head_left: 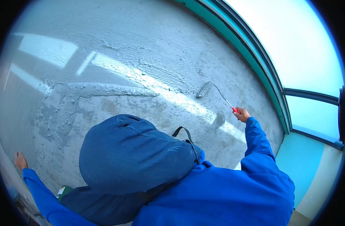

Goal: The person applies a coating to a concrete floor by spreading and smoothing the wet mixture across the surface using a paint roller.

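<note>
1. The largest thing is the grey floor (pixel 153 107), smeared with a wet-looking coat and crossed by bright bands of light.
2. A pale window (pixel 293 45) stands along the upper right, edged by a teal frame (pixel 232 35) that meets the floor.
3. The person's blue jacket (pixel 221 196) fills the lower part of the view, right of centre.
4. Beside it, a bent leg (pixel 131 154) in dark blue cloth covers part of the floor; a black strap (pixel 187 135) loops at its right edge.
5. A thick, lumpy ridge of grey paste (pixel 108 89) runs across the floor, left of centre.
6. The roller has its grey-coated head (pixel 204 90) right of that ridge, over the floor; whether it touches, I cannot tell.
7. The right hand (pixel 242 115) has its grip closed around the roller's red handle (pixel 235 110).
8. The left hand (pixel 20 161) is at the far left; its grip's state I cannot tell.
</note>
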{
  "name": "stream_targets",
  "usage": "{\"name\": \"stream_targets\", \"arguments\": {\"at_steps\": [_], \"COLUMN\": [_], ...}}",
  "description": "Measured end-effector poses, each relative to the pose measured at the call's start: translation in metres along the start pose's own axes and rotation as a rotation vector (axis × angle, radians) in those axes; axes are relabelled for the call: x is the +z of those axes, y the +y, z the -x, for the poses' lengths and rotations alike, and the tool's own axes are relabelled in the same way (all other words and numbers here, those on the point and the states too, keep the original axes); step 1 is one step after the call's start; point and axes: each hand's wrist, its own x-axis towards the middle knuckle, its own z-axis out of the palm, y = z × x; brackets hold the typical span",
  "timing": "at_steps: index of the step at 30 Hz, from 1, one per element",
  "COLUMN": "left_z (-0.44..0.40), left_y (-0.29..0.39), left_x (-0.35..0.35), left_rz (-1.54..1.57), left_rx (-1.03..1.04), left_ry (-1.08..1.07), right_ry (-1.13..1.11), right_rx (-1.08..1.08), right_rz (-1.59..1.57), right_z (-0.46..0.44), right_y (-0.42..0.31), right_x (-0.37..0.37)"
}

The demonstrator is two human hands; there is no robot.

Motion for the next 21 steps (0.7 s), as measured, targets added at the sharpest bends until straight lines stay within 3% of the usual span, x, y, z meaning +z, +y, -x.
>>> {"name": "stream_targets", "arguments": {"at_steps": [5,9,13,21], "left_z": [0.008,0.012,0.01,0.011], "left_y": [-0.002,-0.003,-0.007,-0.014], "left_x": [-0.002,-0.01,-0.012,-0.013], "left_rz": [-0.045,-0.152,-0.051,-0.034], "left_rx": [-0.085,-0.087,-0.137,-0.132], "left_ry": [-0.049,-0.04,-0.023,0.044], "right_ry": [-0.056,-0.084,0.013,0.022], "right_rx": [0.016,-0.097,-0.494,-0.687], "right_rz": [-0.02,0.081,0.27,0.237], "right_z": [0.013,-0.024,-0.069,-0.101], "right_y": [0.023,-0.022,-0.109,-0.298], "right_x": [-0.011,-0.004,0.015,0.066]}}
